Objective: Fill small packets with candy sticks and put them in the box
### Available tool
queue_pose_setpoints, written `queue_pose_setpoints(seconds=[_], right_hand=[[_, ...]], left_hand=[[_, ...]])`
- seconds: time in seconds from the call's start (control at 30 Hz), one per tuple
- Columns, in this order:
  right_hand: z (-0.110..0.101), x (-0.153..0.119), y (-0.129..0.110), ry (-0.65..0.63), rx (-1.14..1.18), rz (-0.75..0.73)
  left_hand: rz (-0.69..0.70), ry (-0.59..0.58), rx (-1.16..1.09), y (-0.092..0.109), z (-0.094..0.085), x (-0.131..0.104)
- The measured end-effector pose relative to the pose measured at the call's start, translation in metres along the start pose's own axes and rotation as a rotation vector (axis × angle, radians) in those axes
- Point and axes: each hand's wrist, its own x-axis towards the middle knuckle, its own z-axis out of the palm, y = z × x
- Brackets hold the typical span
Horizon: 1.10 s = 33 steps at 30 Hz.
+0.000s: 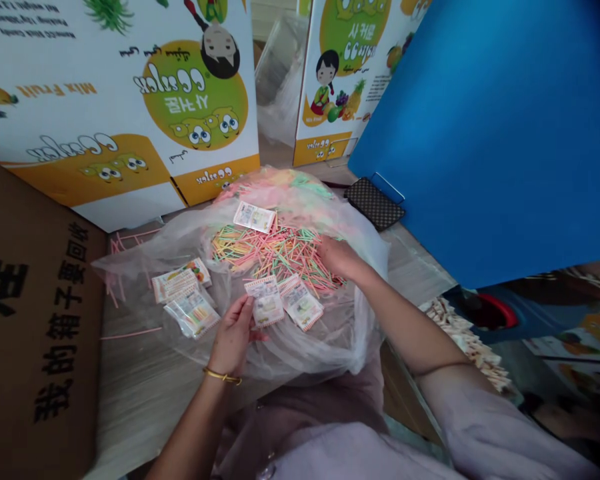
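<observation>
A loose pile of thin pink, green and yellow candy sticks (275,250) lies on a spread clear plastic bag (325,347). My left hand (236,327), with a gold bangle at the wrist, pinches the left edge of a small printed candy packet (266,303) between thumb and fingers. Reaching into the right side of the pile, my right hand (339,258) has its fingertips hidden among the sticks. Another packet (301,303) lies just right of the held one. One more packet (255,217) rests on top of the pile, and further packets (193,310) lie at the left.
Printed white and yellow cartons (115,113) stand behind the bag. A brown cardboard box (40,320) borders the left, with stray pink sticks (130,333) near it. At the right are a blue panel (500,140) and a dark checkered pouch (376,203).
</observation>
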Motion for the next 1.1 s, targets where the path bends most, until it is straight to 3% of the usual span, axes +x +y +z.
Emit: queue_pose_setpoints(seconds=[0.1,0.23,0.4,0.57,0.83,1.0,1.1], right_hand=[[-0.008,0.006,0.003,0.011,0.143,-0.037],[-0.008,0.013,0.008,0.070,0.282,0.021],[-0.005,0.013,0.008,0.018,0.410,-0.082],[-0.009,0.008,-0.003,0.063,0.258,-0.087],[-0.018,-0.011,-0.047,0.109,0.394,-0.096],[-0.007,-0.036,-0.089,0.140,0.418,-0.329],[0.002,-0.043,-0.105,0.123,0.287,-0.413]], left_hand=[[0.028,-0.010,-0.081,0.000,0.003,0.003],[0.058,-0.020,-0.108,0.000,0.002,0.006],[0.050,-0.017,-0.131,0.000,-0.001,0.008],[0.048,-0.001,-0.136,0.003,0.001,0.013],[0.092,0.075,-0.167,0.008,0.007,0.024],[0.078,0.082,-0.159,0.005,0.008,0.028],[0.102,0.067,-0.143,0.003,0.005,0.030]])
